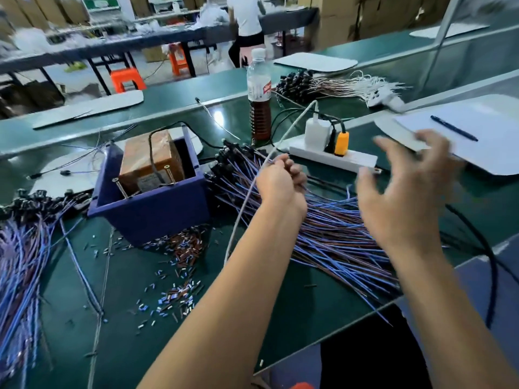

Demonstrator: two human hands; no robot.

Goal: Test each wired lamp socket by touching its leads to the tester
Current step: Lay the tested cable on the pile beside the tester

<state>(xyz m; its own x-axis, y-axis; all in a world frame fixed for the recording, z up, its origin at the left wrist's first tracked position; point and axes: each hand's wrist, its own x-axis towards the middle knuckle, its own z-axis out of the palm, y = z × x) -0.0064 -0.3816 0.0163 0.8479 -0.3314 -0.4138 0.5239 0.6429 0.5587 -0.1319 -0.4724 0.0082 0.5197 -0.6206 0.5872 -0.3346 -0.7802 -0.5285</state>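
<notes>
A green workbench (280, 304) in a workshop carries the job, with more benches and orange stools behind; the wired lamp sockets (323, 226) lie in a fanned heap of blue and brown leads at centre, their black socket ends bunched toward the power strip (332, 158), and a 2nd heap (25, 248) lies at the far left; the tester (153, 161), a taped brown block, sits in a blue bin (151, 211) just left of the heap. The left hand (280, 183) is curled, pinching leads from the heap; the right hand (398, 197) hovers with fingers spread, holding nothing. The leads look light, limp and prone to tangling, so taking 1 near its stripped end seems best; room is tight between bin and strip, cut insulation bits (174, 279) litter the front, and the bench edge runs close on the right.
</notes>
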